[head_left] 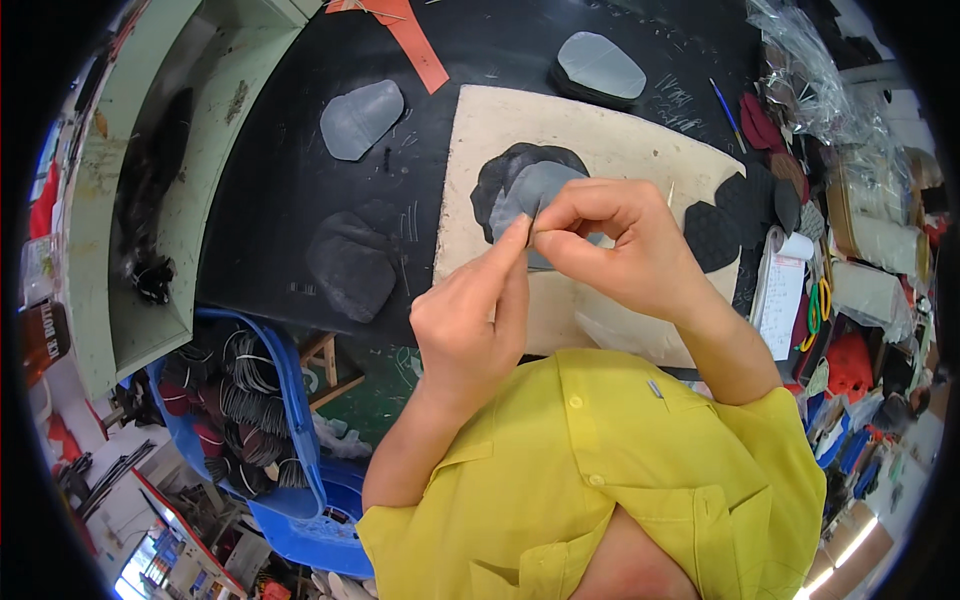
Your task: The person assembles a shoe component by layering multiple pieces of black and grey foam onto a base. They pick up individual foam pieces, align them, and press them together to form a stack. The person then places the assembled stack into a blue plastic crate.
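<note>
My left hand and my right hand meet over a pale board, both with fingers closed in a pinch. A thin dark edge shows between the fingertips; what it belongs to is mostly hidden. Right behind and under the fingers lie rounded grey cut pieces. They overlap several black pieces with curved outlines on the board. Whether the pinched edge is part of the grey pieces, I cannot tell.
Other grey pieces and a stack rest on the black table, with dark pieces at left. Black pieces, a notepad and scissors sit at right. A blue bin stands lower left, an orange strip farther back.
</note>
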### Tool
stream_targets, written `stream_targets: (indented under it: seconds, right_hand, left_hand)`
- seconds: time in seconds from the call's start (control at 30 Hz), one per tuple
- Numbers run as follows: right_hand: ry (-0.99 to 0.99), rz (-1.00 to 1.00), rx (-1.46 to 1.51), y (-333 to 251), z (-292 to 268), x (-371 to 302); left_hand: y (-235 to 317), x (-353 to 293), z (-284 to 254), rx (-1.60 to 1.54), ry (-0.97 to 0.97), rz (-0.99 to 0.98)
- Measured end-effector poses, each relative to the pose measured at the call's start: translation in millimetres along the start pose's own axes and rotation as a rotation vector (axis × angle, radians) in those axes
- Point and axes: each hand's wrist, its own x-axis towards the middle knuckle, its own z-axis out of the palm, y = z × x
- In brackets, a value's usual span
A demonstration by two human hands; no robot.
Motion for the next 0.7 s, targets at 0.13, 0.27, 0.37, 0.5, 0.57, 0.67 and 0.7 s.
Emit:
stream_targets:
  seconds: [0.13,0.27,0.37,0.5,0.57,0.67,0.7]
  right_hand:
    - [-0.038,0.021,0.000,-2.6,8.1,0.1]
    - [-0.059,-0.150,-0.135,-0.3,23.5,-9.1]
    - [-0.128,-0.137,-0.232,7.6,8.2,-31.5]
    - [-0.329,0.078,-0.383,18.2,-29.5,-68.5]
    - [-0.547,0.134,-0.567,17.5,-48.6,-54.7]
    - [-0.165,0.204,-0.691,34.0,-47.7,-16.5]
    - [0.020,-0.034,-0.740,51.9,-41.3,-1.3]
  left_hand:
    - [14.2,-2.3,-9.5,-0.793,0.051,-0.594]
    - [-7.0,-17.1,-11.5,-0.855,0.124,-0.790]
    - [-36.7,-17.4,-32.2,-0.895,0.327,-0.873]
    - [-108.7,-33.7,-83.1,-0.518,0.530,-0.738]
    - [-140.4,-47.8,-97.4,-0.315,0.524,-0.788]
    - [-144.2,-40.3,-88.6,0.281,0.512,-0.521]
    - [-137.8,-34.5,-85.2,0.459,0.512,-0.471]
